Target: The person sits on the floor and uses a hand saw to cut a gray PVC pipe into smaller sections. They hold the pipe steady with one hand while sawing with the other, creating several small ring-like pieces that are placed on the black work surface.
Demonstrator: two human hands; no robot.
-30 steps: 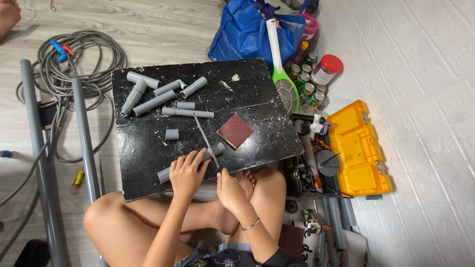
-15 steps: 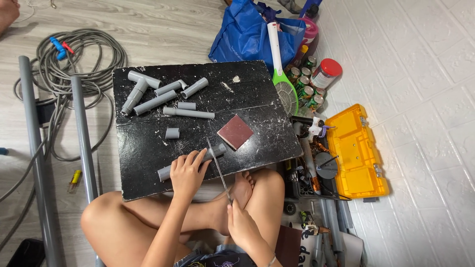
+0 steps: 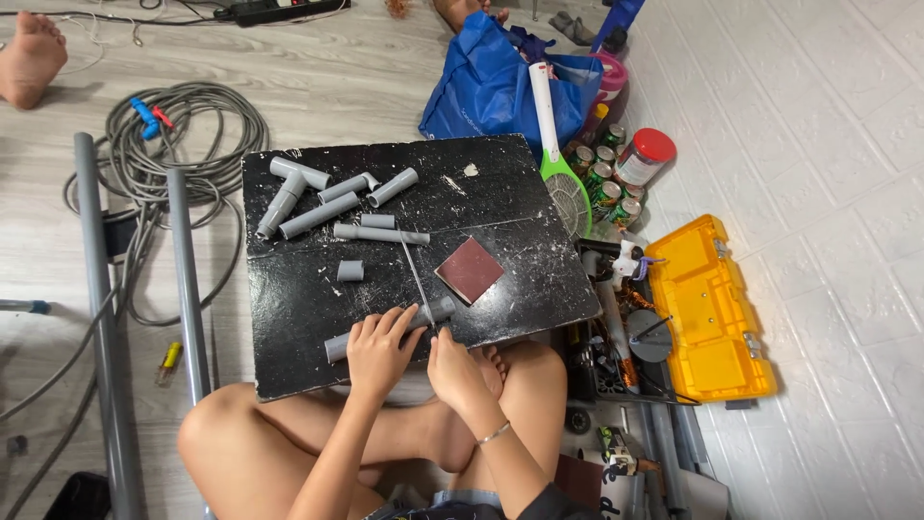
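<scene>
I have a grey plastic pipe [image 3: 385, 330] lying along the near edge of the black board [image 3: 500, 207], which rests over my crossed legs. My left hand [image 3: 378, 351] is clamped down over the pipe's middle, pinning it flat against the board so it cannot roll; that grip is closed on the pipe. My right hand [image 3: 455, 369] is closed around the handle of a thin hacksaw blade [image 3: 415, 274], whose metal strip runs away from me across the pipe toward the middle of the board. As I judge it, the blade sits just beside my left fingers so the pipe is braced close to the cut.

Just right of the blade lies a square of reddish-brown sandpaper [image 3: 469, 270], near but apart from the pipe. Toward the far left corner of the board sit several cut pipe pieces and an elbow fitting [image 3: 298, 173], with one short stub [image 3: 350, 271] alone near the left-centre. Off the board's right edge stand a yellow toolbox [image 3: 710, 308] and an open tool tray; beyond the far right corner are a blue bag [image 3: 481, 87] and a green electric swatter [image 3: 563, 188]. Long grey pipes [image 3: 96, 318] and coiled cable [image 3: 188, 144] lie on the floor to the left.

Compared with half a second ago, my right hand has moved forward toward the board, pushing the blade across the pipe; my left hand has not shifted.
</scene>
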